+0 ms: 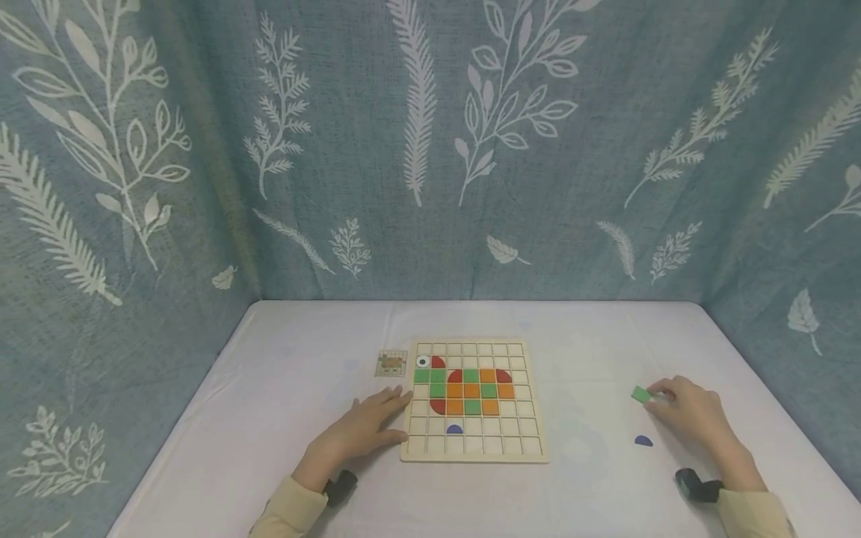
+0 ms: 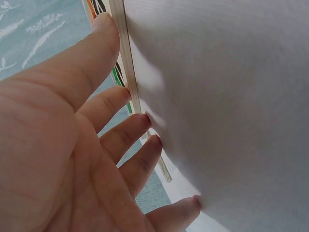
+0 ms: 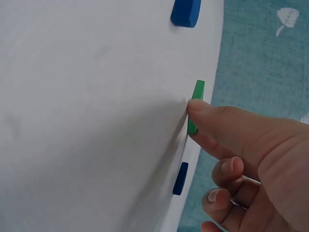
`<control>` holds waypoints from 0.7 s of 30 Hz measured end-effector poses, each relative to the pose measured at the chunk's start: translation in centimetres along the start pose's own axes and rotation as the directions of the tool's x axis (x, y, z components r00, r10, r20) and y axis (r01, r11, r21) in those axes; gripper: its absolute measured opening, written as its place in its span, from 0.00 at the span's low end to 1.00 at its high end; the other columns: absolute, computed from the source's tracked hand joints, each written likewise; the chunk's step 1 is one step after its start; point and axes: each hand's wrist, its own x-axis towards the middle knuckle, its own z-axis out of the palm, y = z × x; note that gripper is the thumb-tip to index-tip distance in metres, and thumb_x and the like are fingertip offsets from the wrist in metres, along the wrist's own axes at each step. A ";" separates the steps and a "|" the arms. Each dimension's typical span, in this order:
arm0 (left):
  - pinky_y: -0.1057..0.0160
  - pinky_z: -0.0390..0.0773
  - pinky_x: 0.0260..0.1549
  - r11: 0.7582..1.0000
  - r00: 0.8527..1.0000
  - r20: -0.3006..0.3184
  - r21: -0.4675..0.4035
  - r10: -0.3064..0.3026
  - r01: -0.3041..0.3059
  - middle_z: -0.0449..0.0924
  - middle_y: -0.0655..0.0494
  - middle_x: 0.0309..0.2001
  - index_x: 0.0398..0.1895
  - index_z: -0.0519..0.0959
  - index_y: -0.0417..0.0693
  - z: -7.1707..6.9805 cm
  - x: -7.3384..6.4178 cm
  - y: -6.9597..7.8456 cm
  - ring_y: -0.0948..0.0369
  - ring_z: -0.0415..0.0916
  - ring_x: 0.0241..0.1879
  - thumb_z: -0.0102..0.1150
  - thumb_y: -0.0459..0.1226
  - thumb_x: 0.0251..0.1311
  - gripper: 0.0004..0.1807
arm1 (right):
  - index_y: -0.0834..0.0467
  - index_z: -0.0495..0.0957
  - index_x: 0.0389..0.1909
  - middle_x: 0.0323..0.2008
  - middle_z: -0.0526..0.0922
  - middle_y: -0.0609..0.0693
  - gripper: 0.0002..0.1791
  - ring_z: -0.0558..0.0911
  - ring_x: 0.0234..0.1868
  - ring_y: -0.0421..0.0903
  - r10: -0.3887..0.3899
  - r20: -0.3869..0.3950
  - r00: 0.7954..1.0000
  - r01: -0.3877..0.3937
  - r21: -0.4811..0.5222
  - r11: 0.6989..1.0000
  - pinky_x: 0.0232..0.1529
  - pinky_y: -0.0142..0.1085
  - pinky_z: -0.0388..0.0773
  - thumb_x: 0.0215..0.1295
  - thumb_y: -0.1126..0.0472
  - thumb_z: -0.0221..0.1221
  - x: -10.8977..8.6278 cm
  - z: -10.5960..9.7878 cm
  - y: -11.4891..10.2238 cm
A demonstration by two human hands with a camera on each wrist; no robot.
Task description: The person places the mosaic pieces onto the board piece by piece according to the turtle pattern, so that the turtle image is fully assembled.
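In the head view a wooden grid board (image 1: 474, 458) lies on the table, with green, orange and red tiles, a white eye tile (image 1: 422, 362) and a blue half-circle tile (image 1: 454, 430) in its cells. My left hand (image 1: 368, 424) rests at the board's left edge, its fingers spread and fairly straight; in the left wrist view the thumb and fingertips touch the edge (image 2: 129, 63). Right of the board, my right hand (image 1: 693, 411) pinches a green square tile (image 1: 641, 394) between thumb and finger. A loose blue half-circle tile (image 1: 643, 441) lies nearer me.
A small pattern card (image 1: 392, 363) lies beside the board's upper left. In the right wrist view two blue pieces show, one (image 3: 186, 13) above the green tile and one (image 3: 180, 179) below it. A patterned curtain (image 1: 430, 246) stands behind the white table (image 1: 592, 336).
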 end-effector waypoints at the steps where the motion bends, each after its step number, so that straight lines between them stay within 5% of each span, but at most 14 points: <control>1: 0.30 0.44 0.62 1.000 1.000 0.000 0.001 -0.001 0.001 0.58 0.43 0.69 0.67 0.63 0.48 0.0 0.0 0.0 0.44 0.51 0.69 0.60 0.51 0.54 0.37 | 0.65 0.78 0.43 0.41 0.79 0.68 0.17 0.77 0.43 0.67 -0.004 0.000 1.000 0.004 0.002 1.000 0.40 0.62 0.70 0.57 0.58 0.61 0.0 0.0 -0.1; 21: 0.30 0.45 0.62 1.000 1.000 -0.002 0.001 -0.004 0.004 0.58 0.43 0.68 0.67 0.63 0.48 -0.1 -0.1 0.2 0.44 0.51 0.69 0.60 0.50 0.54 0.37 | 0.59 0.81 0.40 0.33 0.81 0.55 0.14 0.78 0.35 0.54 -0.108 -0.003 0.994 0.108 0.000 0.994 0.38 0.54 0.70 0.54 0.58 0.65 0.9 0.7 -4.4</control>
